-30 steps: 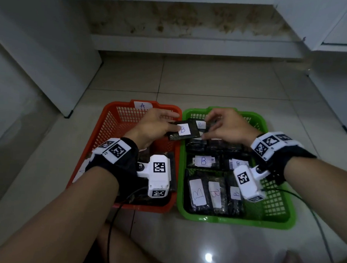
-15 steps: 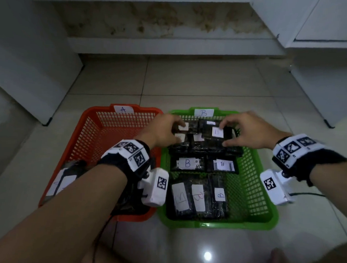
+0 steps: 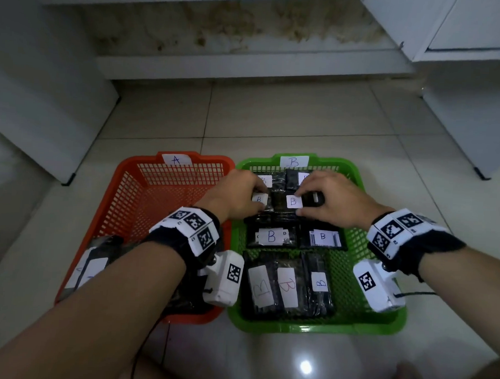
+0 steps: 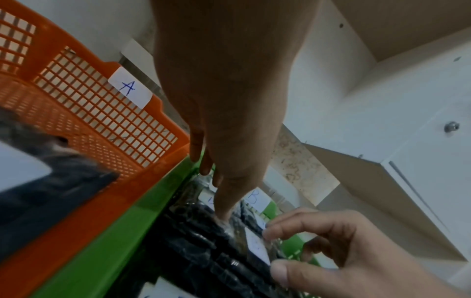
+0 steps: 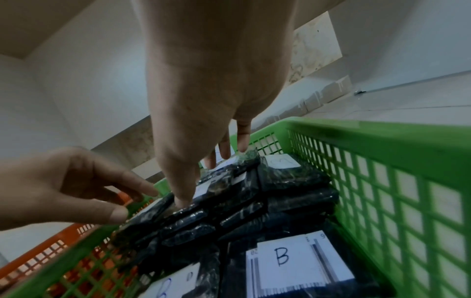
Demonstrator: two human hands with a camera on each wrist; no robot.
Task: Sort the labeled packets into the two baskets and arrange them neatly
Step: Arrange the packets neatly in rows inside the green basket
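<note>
An orange basket (image 3: 127, 212) tagged A stands on the left, and a green basket (image 3: 355, 251) tagged B on the right. Several black packets with white B labels lie in rows in the green basket. My right hand (image 3: 297, 203) pinches a B packet (image 3: 282, 203) between thumb and forefinger, low on the far stack. In the right wrist view its thumb (image 5: 181, 201) presses on the wrapper. My left hand (image 3: 262, 199) rests its fingertips on the neighbouring B packet (image 3: 257, 198), against the basket's left wall. A few packets (image 3: 93, 268) lie in the orange basket's near corner, partly hidden by my left forearm.
Both baskets sit side by side on a pale tiled floor (image 3: 274, 118). White cabinets (image 3: 462, 84) stand to the right and a white panel (image 3: 46, 108) to the left. A stained wall base runs behind. The far half of the orange basket holds nothing.
The B packet my left hand held over the rim between the baskets has moved right into the green basket. My right hand now pinches it and my left rests beside it.
</note>
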